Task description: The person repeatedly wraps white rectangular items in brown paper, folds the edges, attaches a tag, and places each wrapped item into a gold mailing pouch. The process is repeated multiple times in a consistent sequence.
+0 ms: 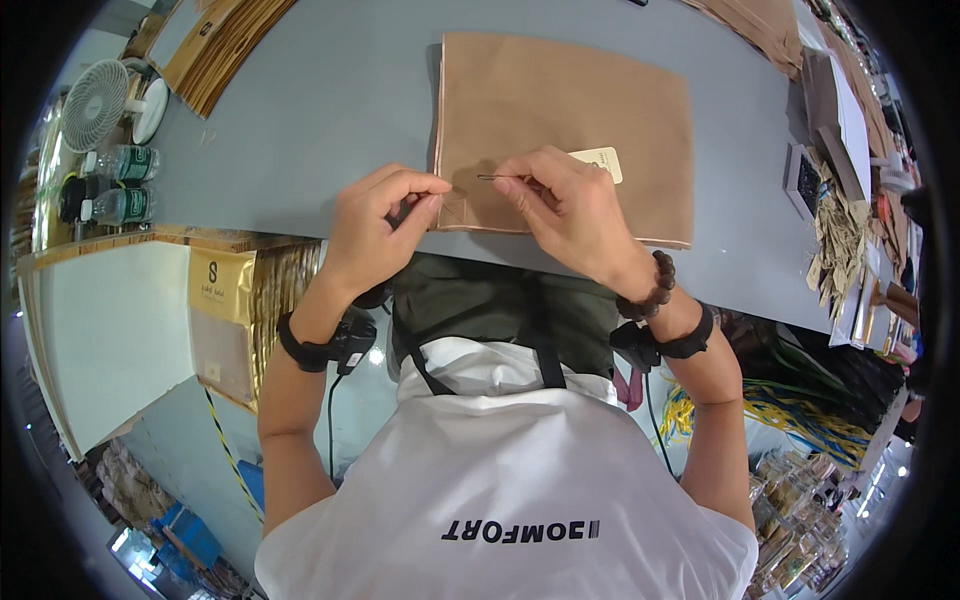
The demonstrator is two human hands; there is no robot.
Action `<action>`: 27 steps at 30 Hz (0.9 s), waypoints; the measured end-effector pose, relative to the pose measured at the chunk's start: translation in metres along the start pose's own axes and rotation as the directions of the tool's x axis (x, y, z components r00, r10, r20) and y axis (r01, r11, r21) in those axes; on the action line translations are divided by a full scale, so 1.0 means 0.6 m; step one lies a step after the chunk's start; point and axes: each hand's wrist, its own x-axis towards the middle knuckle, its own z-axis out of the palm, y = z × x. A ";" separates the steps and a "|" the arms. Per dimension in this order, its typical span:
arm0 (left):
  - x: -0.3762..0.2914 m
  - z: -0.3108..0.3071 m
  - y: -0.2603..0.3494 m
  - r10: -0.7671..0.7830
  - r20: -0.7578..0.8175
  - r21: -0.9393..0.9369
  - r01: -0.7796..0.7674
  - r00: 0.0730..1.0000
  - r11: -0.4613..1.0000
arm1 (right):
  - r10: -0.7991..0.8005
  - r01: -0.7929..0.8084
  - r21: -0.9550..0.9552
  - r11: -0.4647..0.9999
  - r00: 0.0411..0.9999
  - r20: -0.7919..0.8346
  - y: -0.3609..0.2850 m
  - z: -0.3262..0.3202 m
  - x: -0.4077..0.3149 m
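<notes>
A folded brown fabric piece point(570, 97) lies on the grey table point(300, 135) before me, its layered edges showing at the left and front. Over its front part, my right hand point(566, 206) pinches a thin dark looped piece point(487, 177) between thumb and index finger; whether it is a pin or a cord is unclear. Partly behind that hand, a cream tag point(609, 161) with print rests on the fabric. At the front left corner, my left hand point(382, 217) has thumb and index tips close together. Anything thin between them is too small to make out.
To the left are a white fan point(97, 105), water bottles point(124, 204) and a carton point(112, 330) of gold-topped packets point(225, 315). Packets point(225, 52) are stacked at the back left. On the right sit a small dark tray point(802, 180) and a bunch of tags point(840, 232).
</notes>
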 end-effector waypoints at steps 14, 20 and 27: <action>-0.015 0.012 -0.039 0.234 -0.013 0.086 -0.232 0.972 0.969 | 0.012 -0.012 -0.002 1.000 0.980 0.199 0.002 0.031 0.023; -0.008 0.019 -0.037 0.207 -0.029 0.053 -0.205 0.978 0.977 | -0.027 0.042 -0.055 0.998 0.967 0.252 0.007 0.047 0.025; -0.019 0.027 -0.022 -0.086 -0.132 -0.138 0.067 0.987 0.988 | 0.061 -0.080 0.084 0.993 0.976 0.208 0.008 0.056 0.031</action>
